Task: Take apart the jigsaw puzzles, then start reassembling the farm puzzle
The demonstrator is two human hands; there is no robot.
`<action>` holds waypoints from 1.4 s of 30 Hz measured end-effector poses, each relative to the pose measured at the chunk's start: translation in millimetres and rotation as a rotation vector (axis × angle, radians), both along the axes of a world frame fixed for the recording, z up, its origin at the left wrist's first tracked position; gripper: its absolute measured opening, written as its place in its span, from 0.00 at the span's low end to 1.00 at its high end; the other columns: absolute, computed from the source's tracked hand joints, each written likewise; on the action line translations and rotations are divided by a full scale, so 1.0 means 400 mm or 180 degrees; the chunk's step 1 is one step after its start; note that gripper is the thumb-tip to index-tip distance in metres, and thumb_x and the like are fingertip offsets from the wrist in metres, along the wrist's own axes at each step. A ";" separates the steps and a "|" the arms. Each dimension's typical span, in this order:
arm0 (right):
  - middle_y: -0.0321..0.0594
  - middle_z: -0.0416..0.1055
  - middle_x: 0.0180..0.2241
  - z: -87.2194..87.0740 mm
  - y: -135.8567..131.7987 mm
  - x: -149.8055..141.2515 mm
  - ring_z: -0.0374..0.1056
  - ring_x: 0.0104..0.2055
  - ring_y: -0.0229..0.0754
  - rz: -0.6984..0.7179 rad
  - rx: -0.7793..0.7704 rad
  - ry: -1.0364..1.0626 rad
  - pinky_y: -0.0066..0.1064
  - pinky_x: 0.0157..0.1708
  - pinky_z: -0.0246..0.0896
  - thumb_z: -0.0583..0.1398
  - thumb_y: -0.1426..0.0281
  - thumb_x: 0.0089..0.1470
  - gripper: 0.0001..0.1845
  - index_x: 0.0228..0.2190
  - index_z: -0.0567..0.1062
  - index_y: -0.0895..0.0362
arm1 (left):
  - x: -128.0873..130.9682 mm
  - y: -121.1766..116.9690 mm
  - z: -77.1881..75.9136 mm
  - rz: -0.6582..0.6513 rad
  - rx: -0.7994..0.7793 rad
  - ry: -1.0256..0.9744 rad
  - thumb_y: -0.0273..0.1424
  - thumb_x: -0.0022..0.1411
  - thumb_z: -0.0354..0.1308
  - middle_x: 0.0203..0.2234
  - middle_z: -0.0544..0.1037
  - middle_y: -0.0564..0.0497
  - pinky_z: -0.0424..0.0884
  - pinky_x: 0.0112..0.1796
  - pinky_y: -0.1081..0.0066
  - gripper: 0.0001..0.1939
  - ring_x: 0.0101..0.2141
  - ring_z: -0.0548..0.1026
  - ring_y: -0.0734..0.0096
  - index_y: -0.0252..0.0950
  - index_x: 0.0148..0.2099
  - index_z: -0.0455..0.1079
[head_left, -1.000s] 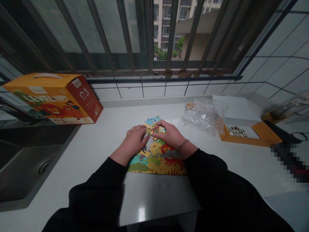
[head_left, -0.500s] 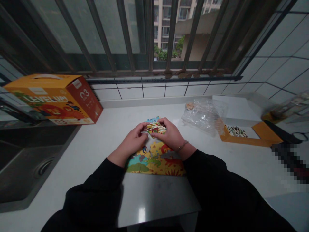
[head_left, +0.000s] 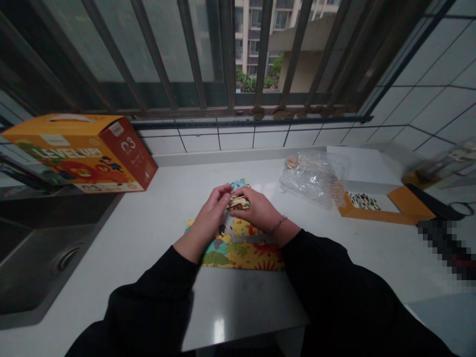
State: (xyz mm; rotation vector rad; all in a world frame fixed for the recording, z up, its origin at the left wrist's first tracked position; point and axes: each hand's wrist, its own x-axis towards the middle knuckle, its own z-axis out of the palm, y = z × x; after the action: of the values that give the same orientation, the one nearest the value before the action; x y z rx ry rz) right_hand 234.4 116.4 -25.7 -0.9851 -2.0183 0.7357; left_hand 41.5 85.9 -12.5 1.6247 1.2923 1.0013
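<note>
A small stack of jigsaw puzzle pieces [head_left: 239, 202] is held between my two hands above the counter. My right hand [head_left: 258, 208] is closed around the stack's right side, thumb at the near edge. My left hand [head_left: 212, 216] is closed against the left end, its fingers curled and partly hiding the pieces. Below my wrists lies a partly assembled jigsaw puzzle [head_left: 241, 250], yellow, green and teal with animals. A light-blue section of puzzle [head_left: 240, 183] shows just beyond my fingers. The middle of the puzzle is hidden by my hands.
An orange puzzle box [head_left: 82, 156] stands at the left beside a steel sink [head_left: 37, 258]. At the right lie a crumpled clear plastic bag [head_left: 312, 176] and an open orange tray box [head_left: 368, 214] with several pieces inside. A barred window is behind.
My left hand has shifted right and slightly up over the end of the stack. My right hand has moved slightly left, bringing both hands closer together around the pieces.
</note>
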 end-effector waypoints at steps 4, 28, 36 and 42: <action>0.40 0.82 0.46 -0.004 0.011 0.008 0.79 0.48 0.51 -0.0632 -0.0373 -0.0034 0.41 0.50 0.70 0.78 0.65 0.50 0.25 0.47 0.78 0.51 | -0.032 0.013 -0.013 0.0172 0.0589 0.0756 0.44 0.79 0.48 0.64 0.77 0.39 0.66 0.68 0.50 0.22 0.65 0.74 0.53 0.39 0.65 0.70; 0.39 0.82 0.38 -0.007 0.017 0.018 0.76 0.38 0.45 -0.1208 -0.0970 0.0297 0.37 0.42 0.71 0.77 0.59 0.49 0.22 0.42 0.80 0.54 | -0.154 0.056 -0.022 0.0407 0.0481 0.2495 0.47 0.54 0.75 0.47 0.78 0.39 0.72 0.49 0.53 0.25 0.48 0.75 0.45 0.38 0.47 0.76; 0.38 0.82 0.35 -0.002 0.017 0.022 0.75 0.35 0.42 -0.1281 -0.1189 0.0776 0.32 0.35 0.69 0.77 0.57 0.48 0.22 0.39 0.80 0.55 | -0.140 0.048 0.003 0.0556 -0.0344 0.0550 0.40 0.56 0.70 0.25 0.73 0.58 0.59 0.25 0.71 0.19 0.23 0.69 0.70 0.42 0.46 0.69; 0.39 0.82 0.36 -0.033 0.028 0.010 0.78 0.34 0.42 -0.0980 -0.1708 0.1828 0.32 0.34 0.73 0.78 0.51 0.46 0.29 0.42 0.79 0.54 | -0.142 0.046 0.025 0.1035 -0.0531 0.0174 0.38 0.55 0.71 0.26 0.78 0.54 0.61 0.24 0.71 0.18 0.23 0.72 0.70 0.40 0.46 0.72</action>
State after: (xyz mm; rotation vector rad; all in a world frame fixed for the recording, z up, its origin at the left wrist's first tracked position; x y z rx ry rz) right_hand 238.5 127.6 -39.0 -1.1766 -1.1623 1.2510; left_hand -15.3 104.3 -2.4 1.3501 1.6682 1.0135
